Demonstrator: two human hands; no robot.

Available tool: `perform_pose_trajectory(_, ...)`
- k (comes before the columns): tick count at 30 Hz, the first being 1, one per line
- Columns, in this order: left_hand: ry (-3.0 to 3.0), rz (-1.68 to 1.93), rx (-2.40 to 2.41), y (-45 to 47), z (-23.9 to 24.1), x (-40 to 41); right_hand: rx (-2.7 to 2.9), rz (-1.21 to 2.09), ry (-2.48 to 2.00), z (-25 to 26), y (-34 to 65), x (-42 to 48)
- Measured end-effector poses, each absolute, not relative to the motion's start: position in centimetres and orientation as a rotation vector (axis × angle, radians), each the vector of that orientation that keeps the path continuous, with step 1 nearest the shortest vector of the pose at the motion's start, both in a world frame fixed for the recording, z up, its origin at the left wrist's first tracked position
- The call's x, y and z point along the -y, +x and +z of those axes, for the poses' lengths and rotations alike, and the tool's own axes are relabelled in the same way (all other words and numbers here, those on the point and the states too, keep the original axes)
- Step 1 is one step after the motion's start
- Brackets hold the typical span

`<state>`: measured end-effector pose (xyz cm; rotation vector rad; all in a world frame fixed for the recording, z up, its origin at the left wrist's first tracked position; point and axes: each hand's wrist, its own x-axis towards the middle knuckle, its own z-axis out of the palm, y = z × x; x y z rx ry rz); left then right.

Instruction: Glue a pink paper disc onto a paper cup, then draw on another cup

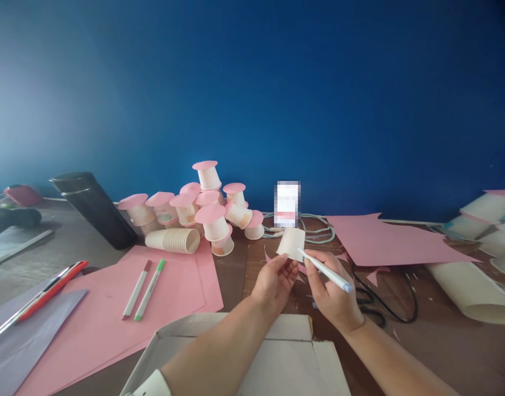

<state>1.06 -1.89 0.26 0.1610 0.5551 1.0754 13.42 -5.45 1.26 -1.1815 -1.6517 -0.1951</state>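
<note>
The cup [292, 243] is just right of the frame's centre; the left hand [276, 283] pinches its lower edge, and the right hand [332, 291] pinches a pen [328, 273]. The cup seems light and easily dented, so gentle hold near the edge suits. Stacked cups [211, 226] limit room leftward; box [295, 366] edges lie below.

At centre, a small white paper cup [292, 243] is in the left hand [273, 285]; just right, a slender white plastic pen [328, 274] is in the right hand [334, 297]. Farther left, white paper cups with round pink paper tops [213, 228] stand before a flat blue wall [252, 99] (nested round cream paper cups [170, 240] lie in front). Nearer, two slim white markers [149, 290] lie on flat pink paper sheets [106, 297].
</note>
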Motion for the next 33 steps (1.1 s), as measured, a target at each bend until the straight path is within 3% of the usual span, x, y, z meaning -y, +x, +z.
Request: perform_pose_trajectory(33, 0.283, 1.084, -0.572, 1.13, 0.43, 2.07, 1.671, -0.201, -1.188, 1.01, 13.39, 5.43)
